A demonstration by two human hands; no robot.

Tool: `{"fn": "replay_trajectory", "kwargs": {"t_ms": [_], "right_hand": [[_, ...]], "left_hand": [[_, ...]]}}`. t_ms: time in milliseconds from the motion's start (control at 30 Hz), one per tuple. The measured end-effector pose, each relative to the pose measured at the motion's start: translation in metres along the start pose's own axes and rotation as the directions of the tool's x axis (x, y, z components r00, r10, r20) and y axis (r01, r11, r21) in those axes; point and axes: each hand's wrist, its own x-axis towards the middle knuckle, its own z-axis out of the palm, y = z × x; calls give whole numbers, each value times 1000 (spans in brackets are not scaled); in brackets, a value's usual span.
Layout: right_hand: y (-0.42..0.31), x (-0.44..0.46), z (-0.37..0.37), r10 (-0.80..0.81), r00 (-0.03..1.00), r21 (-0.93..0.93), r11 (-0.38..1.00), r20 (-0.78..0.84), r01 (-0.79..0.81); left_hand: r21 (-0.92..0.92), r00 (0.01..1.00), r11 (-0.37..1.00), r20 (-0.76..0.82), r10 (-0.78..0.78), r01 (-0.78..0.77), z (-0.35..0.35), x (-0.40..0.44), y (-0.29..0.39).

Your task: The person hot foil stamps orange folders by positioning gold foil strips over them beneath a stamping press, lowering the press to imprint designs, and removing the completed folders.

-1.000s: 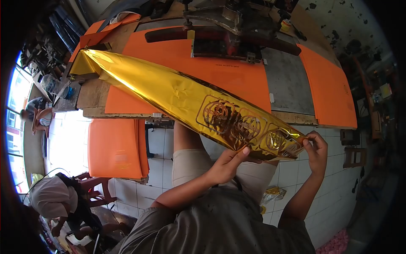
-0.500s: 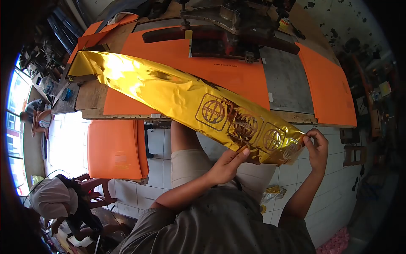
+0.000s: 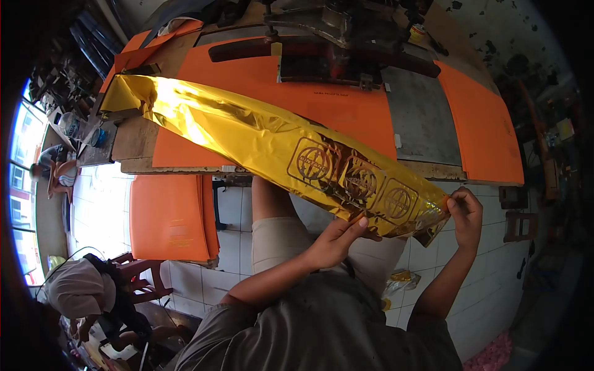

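Observation:
A long strip of shiny gold foil [image 3: 247,123] runs slantwise from the far left of the workbench down to my hands. Round globe emblems are cut out of its near part. My left hand [image 3: 339,241] pinches the lower edge of the foil, thumb on top. My right hand [image 3: 465,216] has the right end corner between thumb and fingers. Under the strip lies an orange sheet [image 3: 346,114] with small dark print. Behind it stands a dark metal press [image 3: 328,49] with a broad curved bar.
Orange sheets [image 3: 486,123] lie at the bench's right, and a stack of orange folders [image 3: 173,216] sits on a stool at the left. Another person [image 3: 86,290] bends over at lower left. Crumpled gold plastic [image 3: 402,281] lies on the tiled floor.
The foil's right end has tilted, its loose corner now hanging lower. My hands keep their grip with hardly any shift. The small print on the orange sheet looks different.

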Motion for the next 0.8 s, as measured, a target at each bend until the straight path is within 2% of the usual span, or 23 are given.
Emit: {"fn": "replay_trajectory", "kwargs": {"t_ms": [433,667,767,800], "right_hand": [[7,-3,-3,17,1000,48,999,1,-18],[-10,-30,-7,-76,997,-17,997,11,76],[-31,-57,-6,-148,989,-66,987,4,148],[-37,-65,-5,-160,987,-61,985,6,160]], "left_hand": [[25,1000,999,-4,-22,22,2,-1,-4],[62,1000,998,-5,-1,1,10,-23,6],[140,999,989,-8,41,-40,5,-50,0],[132,999,990,32,34,-38,3,-59,1]]}}
